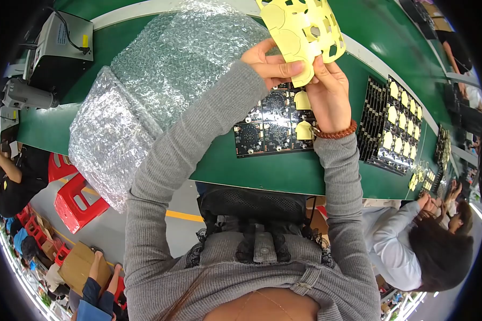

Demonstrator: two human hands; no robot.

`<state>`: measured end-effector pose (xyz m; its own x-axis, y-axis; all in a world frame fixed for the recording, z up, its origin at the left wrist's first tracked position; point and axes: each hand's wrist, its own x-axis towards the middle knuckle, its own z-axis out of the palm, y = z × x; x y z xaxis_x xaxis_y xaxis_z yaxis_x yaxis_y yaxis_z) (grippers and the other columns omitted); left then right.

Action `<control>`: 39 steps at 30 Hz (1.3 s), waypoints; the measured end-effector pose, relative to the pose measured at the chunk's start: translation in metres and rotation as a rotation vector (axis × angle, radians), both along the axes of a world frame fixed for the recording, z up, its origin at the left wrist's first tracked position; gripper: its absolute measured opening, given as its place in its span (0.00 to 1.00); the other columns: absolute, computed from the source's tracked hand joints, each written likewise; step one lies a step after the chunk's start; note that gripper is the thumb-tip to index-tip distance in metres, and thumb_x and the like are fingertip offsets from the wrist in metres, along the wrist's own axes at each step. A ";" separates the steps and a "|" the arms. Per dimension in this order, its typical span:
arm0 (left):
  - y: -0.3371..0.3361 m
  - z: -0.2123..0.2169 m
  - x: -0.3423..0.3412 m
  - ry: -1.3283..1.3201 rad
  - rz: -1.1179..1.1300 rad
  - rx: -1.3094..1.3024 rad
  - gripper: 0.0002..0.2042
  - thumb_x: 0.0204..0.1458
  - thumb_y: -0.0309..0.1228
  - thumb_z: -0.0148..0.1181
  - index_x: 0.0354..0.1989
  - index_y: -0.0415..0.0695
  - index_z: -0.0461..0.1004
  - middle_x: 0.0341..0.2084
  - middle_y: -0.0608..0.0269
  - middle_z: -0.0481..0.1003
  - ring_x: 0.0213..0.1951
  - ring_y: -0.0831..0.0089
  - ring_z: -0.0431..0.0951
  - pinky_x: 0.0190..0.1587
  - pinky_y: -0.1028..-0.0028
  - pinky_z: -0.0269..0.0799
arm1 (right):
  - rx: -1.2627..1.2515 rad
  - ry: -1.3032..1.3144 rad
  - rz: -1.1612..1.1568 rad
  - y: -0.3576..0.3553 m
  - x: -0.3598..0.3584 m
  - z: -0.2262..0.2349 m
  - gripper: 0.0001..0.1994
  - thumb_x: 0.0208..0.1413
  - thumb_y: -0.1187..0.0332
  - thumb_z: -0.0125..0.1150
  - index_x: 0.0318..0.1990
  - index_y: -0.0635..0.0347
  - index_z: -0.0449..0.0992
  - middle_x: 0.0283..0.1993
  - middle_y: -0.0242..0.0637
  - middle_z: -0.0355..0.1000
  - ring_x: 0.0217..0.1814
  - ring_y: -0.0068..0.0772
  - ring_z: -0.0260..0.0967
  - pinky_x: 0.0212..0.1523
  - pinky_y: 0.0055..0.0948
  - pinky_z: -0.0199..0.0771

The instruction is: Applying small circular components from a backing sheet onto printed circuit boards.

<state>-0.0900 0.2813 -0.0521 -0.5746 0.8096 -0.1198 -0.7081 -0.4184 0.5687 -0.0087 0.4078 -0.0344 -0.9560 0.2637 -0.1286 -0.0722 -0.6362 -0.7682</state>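
Both hands hold up a yellow sticker sheet with cut-out gaps, above the green table. My left hand pinches its lower corner between thumb and fingers. My right hand, with a brown braided band at the wrist, grips the same lower end close beside the left thumb. Beneath them lies a black circuit board panel, partly covered by my hands and arm. Yellow rounded stickers sit on its right-hand column.
Bubble wrap spreads over the table's left, with a folded piece over the edge. Stacked board panels with yellow stickers stand at right. A grey metal box machine sits far left. A person works close on my right; red stools stand left.
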 end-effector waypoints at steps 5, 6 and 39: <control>-0.007 0.009 -0.002 0.118 -0.019 0.079 0.33 0.42 0.23 0.62 0.56 0.35 0.49 0.39 0.46 0.72 0.43 0.60 0.73 0.48 0.65 0.68 | 0.104 -0.042 -0.127 0.013 -0.001 -0.005 0.10 0.52 0.70 0.55 0.40 0.65 0.71 0.35 0.30 0.70 0.27 0.14 0.58 0.31 0.15 0.61; -0.012 0.016 -0.004 0.144 -0.023 0.060 0.31 0.43 0.24 0.61 0.55 0.36 0.51 0.38 0.46 0.72 0.43 0.61 0.73 0.47 0.66 0.69 | 0.154 -0.036 -0.175 0.015 -0.003 -0.004 0.10 0.52 0.70 0.56 0.40 0.65 0.71 0.35 0.30 0.70 0.27 0.14 0.58 0.31 0.15 0.60; -0.007 0.026 0.011 0.589 0.288 -0.343 0.21 0.43 0.22 0.61 0.46 0.36 0.61 0.28 0.54 0.75 0.32 0.76 0.76 0.33 0.80 0.74 | 0.540 -0.051 -0.209 -0.010 0.007 0.018 0.08 0.52 0.70 0.54 0.34 0.67 0.71 0.30 0.30 0.68 0.28 0.19 0.61 0.33 0.19 0.62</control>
<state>-0.0793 0.2739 -0.0261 -0.8056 0.5899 0.0549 -0.1340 -0.2716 0.9530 -0.0013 0.3980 -0.0163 -0.8728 0.4870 0.0316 -0.1080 -0.1297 -0.9857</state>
